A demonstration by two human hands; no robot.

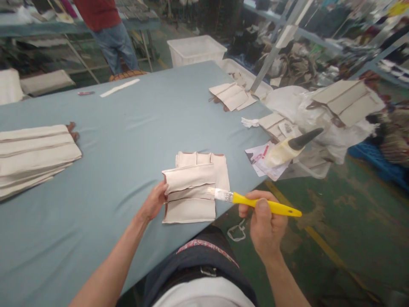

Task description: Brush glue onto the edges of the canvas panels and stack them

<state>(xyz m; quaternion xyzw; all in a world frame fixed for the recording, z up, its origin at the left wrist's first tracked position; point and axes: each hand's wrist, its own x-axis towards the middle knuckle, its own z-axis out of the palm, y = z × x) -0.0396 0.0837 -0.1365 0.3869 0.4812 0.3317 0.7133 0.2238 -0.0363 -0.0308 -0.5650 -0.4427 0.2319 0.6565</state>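
A cream fabric piece [189,194] with folded seams lies at the near edge of the blue-grey table [128,128], on top of another piece [220,168] like it. My left hand [154,201] pinches its left edge, fingers closed on the cloth. My right hand [266,221] is closed round the yellow handle of a paintbrush [255,202]. The brush's bristles touch the right edge of the top piece, at its middle seam.
A glue bottle [290,147] with a dark nozzle lies on papers at the table's right corner. A stack of cream pieces [35,155] sits at the left, more pieces [231,96] at the far right. A person in a red top [107,25] stands beyond the table. White bins [194,49] stand behind.
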